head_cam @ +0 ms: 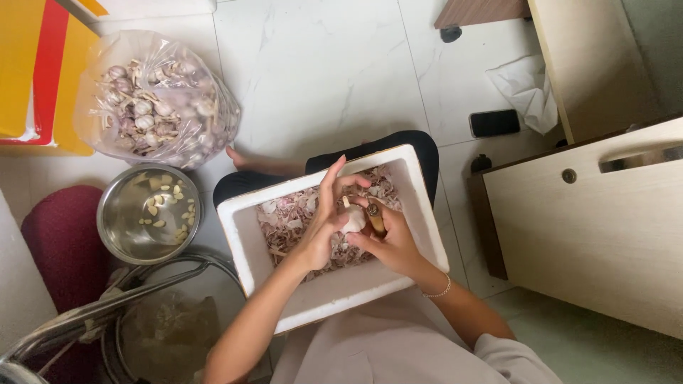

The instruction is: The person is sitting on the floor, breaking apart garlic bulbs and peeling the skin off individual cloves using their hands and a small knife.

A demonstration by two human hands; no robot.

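You gripped a garlic bulb (353, 219) with both hands over the white foam box (420, 206) on your lap, so skins fell inside. Your left hand (324, 213) steadied it; your right hand (390, 238) also clasped a wooden-handled knife (375, 217). A clear bag of bulbs (153, 99) and a steel bowl (117, 213) of peeled cloves sat leftward, by a yellow-and-red package (43, 71).

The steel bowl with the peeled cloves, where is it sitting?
In the head view the steel bowl sits on the floor at the left, just below the bag of garlic and left of the white box.
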